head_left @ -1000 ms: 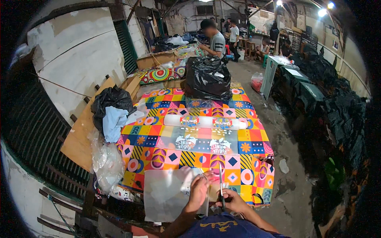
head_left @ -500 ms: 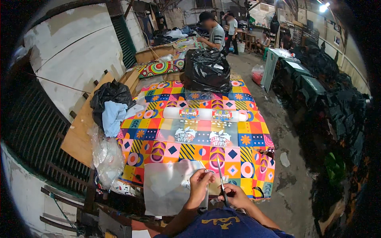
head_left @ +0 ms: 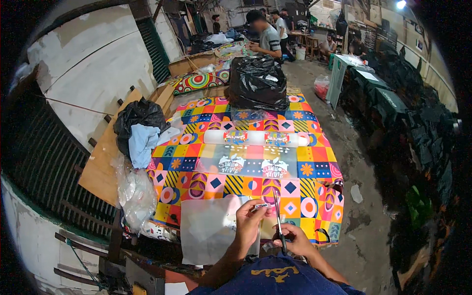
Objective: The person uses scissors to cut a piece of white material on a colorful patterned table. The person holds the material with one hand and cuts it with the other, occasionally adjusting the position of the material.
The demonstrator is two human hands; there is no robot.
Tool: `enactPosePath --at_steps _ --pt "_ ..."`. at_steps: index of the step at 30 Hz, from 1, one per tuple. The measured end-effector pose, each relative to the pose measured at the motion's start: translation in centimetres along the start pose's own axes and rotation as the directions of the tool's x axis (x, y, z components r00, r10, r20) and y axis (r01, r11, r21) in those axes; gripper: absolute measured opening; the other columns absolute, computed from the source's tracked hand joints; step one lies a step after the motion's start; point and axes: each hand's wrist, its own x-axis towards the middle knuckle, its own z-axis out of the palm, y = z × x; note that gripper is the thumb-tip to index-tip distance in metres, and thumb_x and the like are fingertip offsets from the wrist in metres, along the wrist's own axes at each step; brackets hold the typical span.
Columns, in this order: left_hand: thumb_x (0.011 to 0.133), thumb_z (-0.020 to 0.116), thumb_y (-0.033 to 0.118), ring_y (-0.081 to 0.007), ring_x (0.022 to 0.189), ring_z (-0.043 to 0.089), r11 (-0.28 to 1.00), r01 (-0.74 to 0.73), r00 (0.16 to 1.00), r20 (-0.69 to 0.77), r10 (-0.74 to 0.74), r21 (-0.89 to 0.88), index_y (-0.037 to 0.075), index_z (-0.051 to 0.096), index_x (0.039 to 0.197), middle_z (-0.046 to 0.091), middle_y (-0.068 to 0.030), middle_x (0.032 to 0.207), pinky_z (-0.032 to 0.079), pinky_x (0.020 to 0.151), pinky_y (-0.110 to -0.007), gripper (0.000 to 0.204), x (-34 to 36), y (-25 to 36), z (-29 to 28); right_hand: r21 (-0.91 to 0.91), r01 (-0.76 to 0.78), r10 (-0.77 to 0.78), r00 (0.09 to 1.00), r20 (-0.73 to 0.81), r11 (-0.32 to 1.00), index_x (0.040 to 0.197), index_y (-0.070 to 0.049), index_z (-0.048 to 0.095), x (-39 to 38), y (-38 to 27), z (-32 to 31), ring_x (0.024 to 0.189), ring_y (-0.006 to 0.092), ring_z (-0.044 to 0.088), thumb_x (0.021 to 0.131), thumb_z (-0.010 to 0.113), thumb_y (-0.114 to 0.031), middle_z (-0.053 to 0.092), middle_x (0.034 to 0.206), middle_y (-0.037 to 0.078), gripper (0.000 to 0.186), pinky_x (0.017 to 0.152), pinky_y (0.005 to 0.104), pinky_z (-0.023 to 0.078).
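Note:
My left hand [head_left: 248, 223] pinches a small black-and-white printed label [head_left: 260, 205] just left of the upright scissors [head_left: 278, 211], whose blades point away from me. My right hand [head_left: 294, 237] is closed round the scissors' handles. Beneath and left of my hands, a translucent sheet [head_left: 206, 231] lies on the colourful patterned covering [head_left: 312, 206] of the table. Farther up the table lies a white roll [head_left: 248, 138] bearing coloured printed patches, with a clear strip of white prints [head_left: 248, 162] just below it.
A large black plastic bag [head_left: 256, 81] sits at the table's far end. Black bag and blue cloth [head_left: 142, 142], crumpled plastic [head_left: 135, 196] and a board [head_left: 98, 172] line the left. A person [head_left: 265, 39] stands beyond; others are behind. Dark covered counters [head_left: 388, 98] run along the right.
My left hand has shifted up and turned, so the label shows more plainly beside the blades. The scissors remain in my right hand. The view has shifted slightly, moving the background upward.

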Motion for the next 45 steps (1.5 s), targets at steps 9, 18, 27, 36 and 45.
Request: enactPosePath --at_steps 9,18,27,36,45 --pt "0.085 0.059 -0.002 -0.0139 0.084 0.061 0.999 0.038 0.998 0.057 -0.037 -0.017 -0.002 0.057 0.093 0.061 -0.0078 0.095 0.05 0.078 -0.027 0.008 -0.8 -2.0 0.1 -0.094 0.025 -0.034 0.996 -0.088 0.995 0.113 -0.001 0.056 0.0 2.4 -0.2 0.067 0.006 0.054 0.074 0.076 -0.01 0.061 0.073 0.001 0.045 0.062 0.0227 0.045" --pt "0.085 0.061 0.001 -0.0103 0.08 0.058 0.998 0.036 0.997 -0.07 -0.032 0.054 -0.001 0.058 0.094 0.06 -0.0036 0.087 0.047 0.072 -0.023 0.01 -0.8 -4.1 -0.4 -0.242 -0.047 0.024 0.995 -0.099 0.969 0.108 -0.001 0.059 0.0 2.1 -0.5 0.065 0.0065 0.054 0.073 0.077 -0.012 0.06 0.071 0.001 0.041 0.059 0.0239 0.044" --pt "0.086 0.058 0.003 -0.0121 0.072 0.054 0.989 0.085 0.994 -0.059 -0.093 -0.124 -0.001 0.057 0.096 0.058 -0.0054 0.081 0.047 0.068 -0.029 0.01 0.6 -1.9 0.5 -0.033 0.038 -0.039 0.999 -0.026 0.999 0.103 -0.004 0.054 0.5 0.2 -1.4 0.073 0.0079 0.046 0.073 0.077 -0.014 0.051 0.076 -0.003 0.039 0.066 0.0219 0.039" --pt "0.087 0.059 0.002 -0.0153 0.076 0.061 0.983 0.144 0.989 0.054 -0.138 -0.118 -0.002 0.056 0.097 0.061 -0.0074 0.084 0.051 0.068 -0.028 0.011 0.0 -1.3 1.2 -0.07 0.085 -0.085 0.996 -0.01 0.994 0.105 -0.003 0.056 1.3 -0.6 -1.0 0.071 0.0082 0.051 0.071 0.079 -0.015 0.057 0.077 0.0 0.042 0.067 0.0247 0.043" --pt "0.088 0.056 0.004 -0.0147 0.081 0.061 0.988 0.155 0.988 0.0 -0.155 -0.001 0.0 0.056 0.095 0.061 -0.0068 0.09 0.051 0.073 -0.03 0.008 -1.2 -2.8 1.0 -0.239 -0.042 0.028 0.998 -0.062 0.97 0.111 -0.003 0.054 0.6 0.5 -0.9 0.063 0.0129 0.054 0.073 0.076 -0.017 0.058 0.071 0.003 0.047 0.06 0.0285 0.045"
